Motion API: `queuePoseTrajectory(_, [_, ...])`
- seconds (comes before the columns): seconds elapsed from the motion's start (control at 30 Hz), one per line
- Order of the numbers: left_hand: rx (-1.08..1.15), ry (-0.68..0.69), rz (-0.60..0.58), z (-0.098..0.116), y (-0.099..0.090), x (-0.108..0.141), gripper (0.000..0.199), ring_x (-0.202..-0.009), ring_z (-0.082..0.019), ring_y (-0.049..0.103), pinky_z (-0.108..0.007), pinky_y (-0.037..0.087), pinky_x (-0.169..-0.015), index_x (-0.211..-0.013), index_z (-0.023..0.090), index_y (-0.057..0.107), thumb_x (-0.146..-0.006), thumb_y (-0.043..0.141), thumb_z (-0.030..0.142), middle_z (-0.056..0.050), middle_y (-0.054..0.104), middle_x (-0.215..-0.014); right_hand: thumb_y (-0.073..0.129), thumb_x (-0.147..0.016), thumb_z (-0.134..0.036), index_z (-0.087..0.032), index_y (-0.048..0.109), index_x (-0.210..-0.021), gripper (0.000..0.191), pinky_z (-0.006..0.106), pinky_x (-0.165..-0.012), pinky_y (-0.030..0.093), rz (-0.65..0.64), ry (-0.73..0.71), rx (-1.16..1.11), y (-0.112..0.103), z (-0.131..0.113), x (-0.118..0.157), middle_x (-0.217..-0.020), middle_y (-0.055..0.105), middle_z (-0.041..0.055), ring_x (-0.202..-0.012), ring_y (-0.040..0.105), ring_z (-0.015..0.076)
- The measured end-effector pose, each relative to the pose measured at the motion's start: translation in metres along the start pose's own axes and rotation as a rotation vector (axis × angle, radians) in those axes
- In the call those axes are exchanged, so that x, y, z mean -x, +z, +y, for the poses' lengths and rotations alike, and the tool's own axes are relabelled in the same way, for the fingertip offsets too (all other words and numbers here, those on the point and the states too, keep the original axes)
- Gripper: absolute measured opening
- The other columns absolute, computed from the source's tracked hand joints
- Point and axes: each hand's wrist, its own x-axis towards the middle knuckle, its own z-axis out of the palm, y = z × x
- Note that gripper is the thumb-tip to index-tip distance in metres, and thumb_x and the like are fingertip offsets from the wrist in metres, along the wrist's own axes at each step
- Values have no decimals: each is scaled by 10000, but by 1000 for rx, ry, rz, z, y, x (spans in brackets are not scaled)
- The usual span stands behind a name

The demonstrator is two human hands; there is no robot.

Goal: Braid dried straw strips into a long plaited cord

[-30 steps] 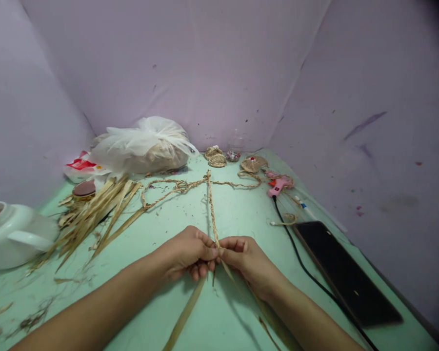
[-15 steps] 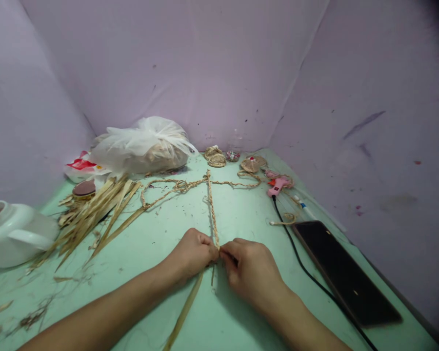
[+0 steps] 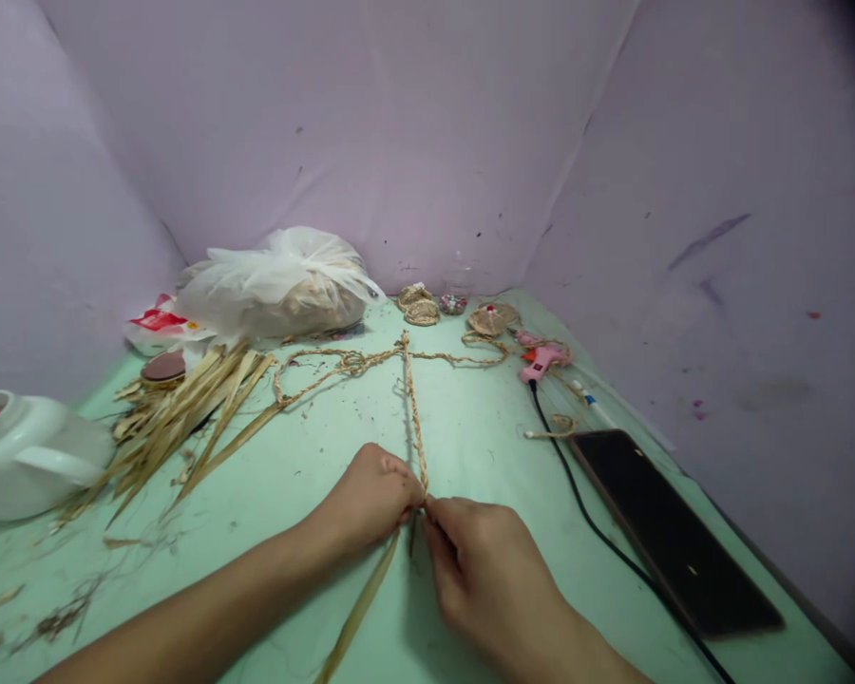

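Observation:
A braided straw cord point(image 3: 414, 408) runs straight toward me down the middle of the table. At its near end my left hand point(image 3: 379, 492) is closed, pinching the braid. My right hand point(image 3: 495, 560) is closed too, thumb and forefinger pinched at the same end, close against the left fingertips. From under the left hand a loose flat dry leaf strip point(image 3: 362, 608) trails toward the table's front. A short thin strand end hangs just below the fingers. The far part of the cord lies in loops across the table's middle.
Left: a bundle of dry leaf strips point(image 3: 185, 427), a white pot point(image 3: 43, 456) and a tied plastic bag point(image 3: 277, 285). Right: a pink glue gun point(image 3: 543, 361) with a black cable point(image 3: 591, 527), and a phone point(image 3: 674, 532). Woven straw discs point(image 3: 422, 312) and a bead jar point(image 3: 456, 290) stand behind.
My right hand has shifted slightly down and toward me. My left hand has barely moved and stays pinched at the cord's near end.

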Motion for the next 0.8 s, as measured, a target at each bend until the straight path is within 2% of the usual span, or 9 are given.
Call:
queuePoseTrajectory(0.13, [-2,-30,1,2,-1,0,130,-277,-31,235,-184,141,-312,-393,141,457,-522,454,124,63,308,-297,427,-658,-105,-159,584,-755,192,228,-510,285,-75,-30,-24,-2,1,2,-682,634,60,-574,538,147])
queuePoseTrajectory(0.23, [64,-119,-26,2,-2,-3,88,-271,-30,236,-182,131,-304,-428,136,477,-516,478,135,59,345,-314,403,-689,-124,-162,587,-662,190,217,-483,275,-120,-16,-107,-8,5,-1,-592,602,30,-520,495,121])
queuePoseTrajectory(0.33, [97,-146,-50,0,-6,-7,48,-277,-27,227,-182,103,-301,-457,138,477,-496,505,144,59,363,-334,388,-729,-166,-161,604,-638,234,210,-484,288,-109,21,-245,-12,14,-7,-553,577,14,-512,472,108])
queuePoseTrajectory(0.53, [54,-139,-78,4,-10,-5,64,-270,-31,213,-185,107,-299,-471,145,474,-490,523,182,71,323,-318,498,-691,-204,-144,592,-742,123,229,-577,376,-35,221,-694,-9,24,-23,-668,596,29,-611,516,118])
queuePoseTrajectory(0.63, [25,-127,-95,6,-10,-4,71,-276,-29,222,-182,123,-314,-483,139,483,-501,520,198,64,344,-322,510,-685,-197,-133,538,-793,129,228,-542,394,-167,344,-1041,-9,17,-28,-639,557,14,-567,510,103])
queuePoseTrajectory(0.7, [5,-111,-105,6,-10,-4,74,-283,-26,222,-183,124,-324,-474,139,474,-507,513,192,63,348,-328,506,-692,-197,-132,524,-783,113,192,-442,347,-275,401,-1162,-10,13,-30,-558,498,-22,-468,453,73])
queuePoseTrajectory(0.8, [-36,-76,-128,5,-13,-5,72,-296,-23,207,-187,125,-339,-466,139,470,-517,501,178,74,311,-325,521,-702,-217,-143,509,-674,80,172,-331,156,-306,438,-1079,-12,12,-31,-446,374,-78,-331,251,23])
